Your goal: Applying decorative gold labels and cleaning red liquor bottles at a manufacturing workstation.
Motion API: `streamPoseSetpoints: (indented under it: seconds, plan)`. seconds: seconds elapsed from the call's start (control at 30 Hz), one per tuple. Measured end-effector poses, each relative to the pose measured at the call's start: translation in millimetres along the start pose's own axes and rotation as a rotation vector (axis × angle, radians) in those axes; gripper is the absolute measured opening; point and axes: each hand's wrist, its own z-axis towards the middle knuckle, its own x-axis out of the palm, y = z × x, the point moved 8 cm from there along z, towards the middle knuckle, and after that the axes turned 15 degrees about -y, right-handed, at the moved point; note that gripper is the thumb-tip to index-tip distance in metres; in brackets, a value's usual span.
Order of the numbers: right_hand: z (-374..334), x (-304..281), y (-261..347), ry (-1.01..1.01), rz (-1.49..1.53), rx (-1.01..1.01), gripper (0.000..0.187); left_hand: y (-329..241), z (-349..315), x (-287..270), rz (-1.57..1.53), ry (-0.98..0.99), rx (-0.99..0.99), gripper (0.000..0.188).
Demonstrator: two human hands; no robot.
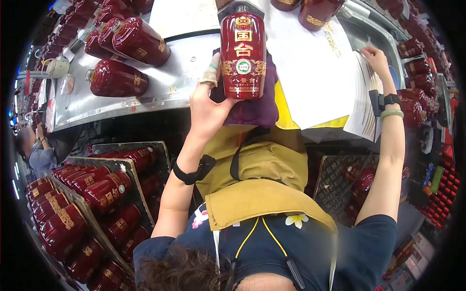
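Left arm reaches forward; left hand (208, 107) grasps the lower left of a red bottle (242, 53), thumb at its base, neck pointing away from the body. Bottle is over a purple cloth (270, 80) at the surface's (182, 92) near edge. Right arm stretched out, wrist bent inward, right hand (376, 60) at the far corner of the sheets (363, 99) near the surface's right edge; fingers curled, can't tell if pinching.
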Motion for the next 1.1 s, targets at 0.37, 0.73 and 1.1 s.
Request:
streamPoseSetpoints:
  seconds: [0.37,0.73,1.1]
  plan:
    - [-1,-8,-17,0.084,0.023,-0.167,0.030,-2,-5,-1,0.099,-0.048,0.097,0.086]
    - [-18,-18,10,0.114,-0.014,-0.172,0.035,-2,0,-2,-0.032,0.104,0.086,0.093]
    - [-31,-22,13,0.116,-0.005,-0.129,0.032,13,14,12,-0.370,0.197,-0.300,0.081]
